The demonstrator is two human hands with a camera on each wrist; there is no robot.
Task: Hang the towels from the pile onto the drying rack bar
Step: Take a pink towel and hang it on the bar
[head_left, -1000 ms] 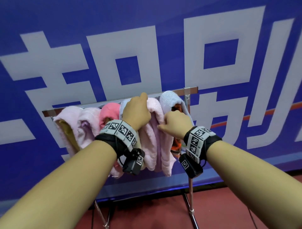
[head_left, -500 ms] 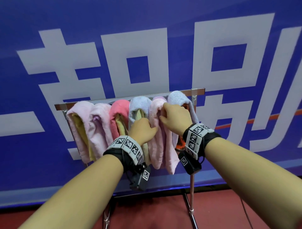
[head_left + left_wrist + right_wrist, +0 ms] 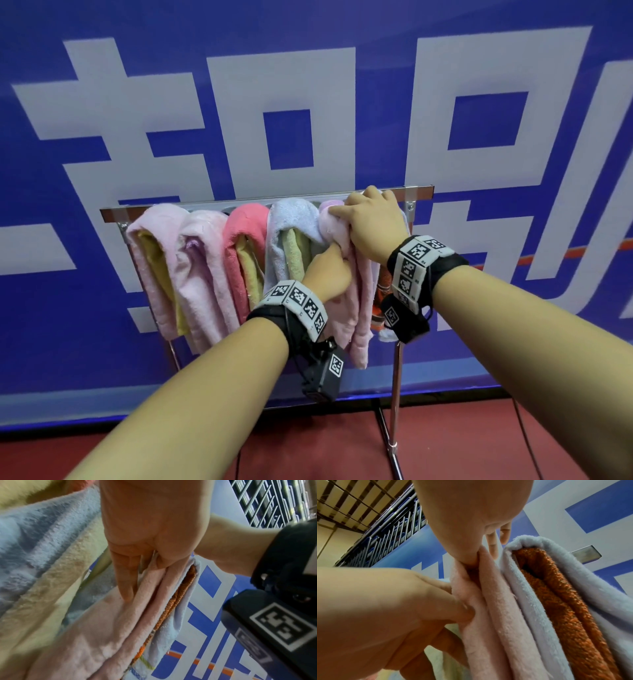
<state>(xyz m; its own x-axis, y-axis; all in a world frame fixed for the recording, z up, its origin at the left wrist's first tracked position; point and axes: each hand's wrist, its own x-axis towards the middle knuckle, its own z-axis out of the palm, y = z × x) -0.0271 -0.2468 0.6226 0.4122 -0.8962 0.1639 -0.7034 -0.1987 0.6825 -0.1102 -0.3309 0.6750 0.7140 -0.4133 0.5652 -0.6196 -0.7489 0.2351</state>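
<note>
Several towels hang over the drying rack bar point(image 3: 420, 190). Among them is a pale pink towel point(image 3: 360, 308), second from the right. My right hand point(image 3: 373, 222) grips its fold at the bar's top. In the right wrist view the thumb and fingers of my right hand point(image 3: 471, 513) pinch the pale pink towel point(image 3: 496, 628). My left hand point(image 3: 329, 270) holds the same towel lower down on its left side. In the left wrist view my left hand point(image 3: 150, 520) has its fingers and thumb on either side of a layer of the pale pink towel point(image 3: 111, 628). No pile is in view.
A light blue towel point(image 3: 599, 588) folded over an orange one point(image 3: 556, 595) hangs right of the pink towel. Light blue point(image 3: 291, 226), coral point(image 3: 243, 233) and pink towels point(image 3: 154, 257) fill the bar leftward. The rack's leg point(image 3: 395, 394) stands on a red floor point(image 3: 479, 445) before a blue banner point(image 3: 308, 85).
My left hand came down from the bar's top and moved right onto the pale pink towel's side. My right hand rose from the towel's front to its fold at the bar.
</note>
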